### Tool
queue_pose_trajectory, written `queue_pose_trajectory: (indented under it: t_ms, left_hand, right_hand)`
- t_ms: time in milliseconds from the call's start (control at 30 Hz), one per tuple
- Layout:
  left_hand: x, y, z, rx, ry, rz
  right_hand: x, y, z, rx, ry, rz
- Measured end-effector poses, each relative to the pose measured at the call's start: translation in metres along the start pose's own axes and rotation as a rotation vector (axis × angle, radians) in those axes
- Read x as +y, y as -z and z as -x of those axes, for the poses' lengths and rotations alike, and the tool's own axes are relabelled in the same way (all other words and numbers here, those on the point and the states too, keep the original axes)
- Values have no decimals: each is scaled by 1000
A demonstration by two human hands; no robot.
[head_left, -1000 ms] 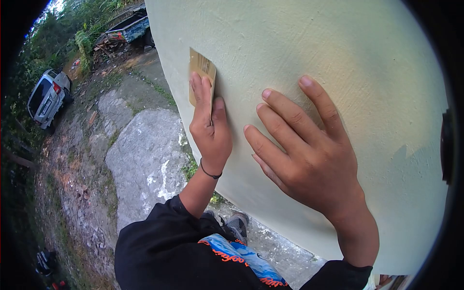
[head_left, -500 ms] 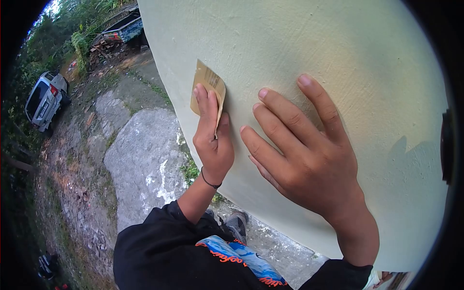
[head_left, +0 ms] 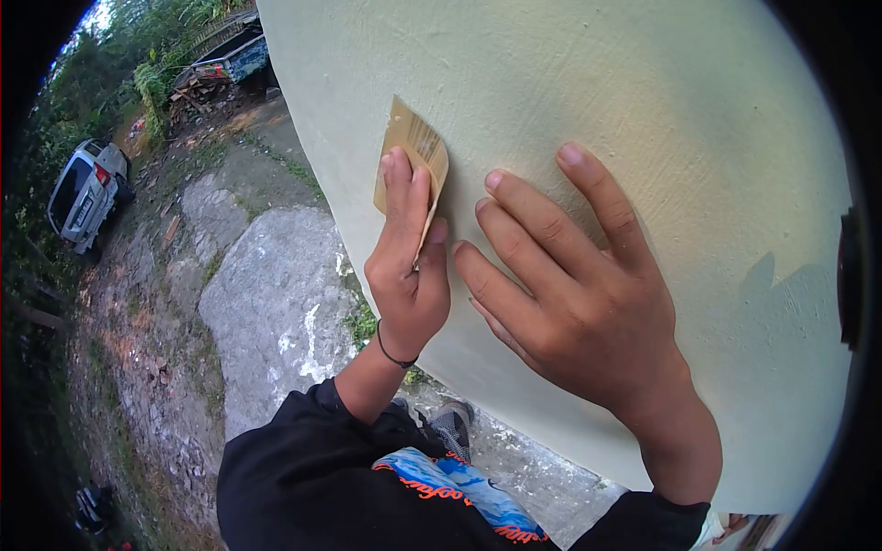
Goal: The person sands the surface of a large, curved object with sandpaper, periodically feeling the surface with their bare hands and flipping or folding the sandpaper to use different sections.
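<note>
A pale cream wall (head_left: 514,83) with a slightly rough surface rises before me. My left hand (head_left: 407,275), a dark band round its wrist, grips a tan piece of sandpaper (head_left: 420,142) with faint printing on its back. Its fingers press the sheet against the wall near the left edge, and the thumb lies along the sheet's right side. The sandpaper's grit side is hidden. To the right, my right hand (head_left: 588,303) rests on the wall with its fingers spread, holding nothing.
Beyond the wall's left edge lie a concrete slab (head_left: 262,285) and rough ground. A silver car (head_left: 89,195) stands at far left. A truck bed (head_left: 237,60) and a wood pile (head_left: 193,96) are at upper left. My shoe (head_left: 451,429) shows below.
My left hand's fingers and the sandpaper have shifted up and slightly right along the wall. My right hand has stayed almost in place.
</note>
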State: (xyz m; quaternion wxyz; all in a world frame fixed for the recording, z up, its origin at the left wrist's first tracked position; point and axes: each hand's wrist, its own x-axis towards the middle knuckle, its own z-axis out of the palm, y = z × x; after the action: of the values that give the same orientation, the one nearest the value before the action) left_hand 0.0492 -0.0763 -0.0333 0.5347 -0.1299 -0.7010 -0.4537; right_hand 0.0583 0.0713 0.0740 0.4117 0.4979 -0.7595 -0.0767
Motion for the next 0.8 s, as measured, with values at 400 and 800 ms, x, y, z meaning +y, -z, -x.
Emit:
queue_pose_trajectory:
  t_ms: [400,800]
  left_hand:
    - [-2,-8,-11,39,-52,-54]
    - [3,-4,-34,55,-77,-66]
  right_hand:
    - [-1,2,-1,-15,-15,-35]
    - [0,-1,0,19,-11,-21]
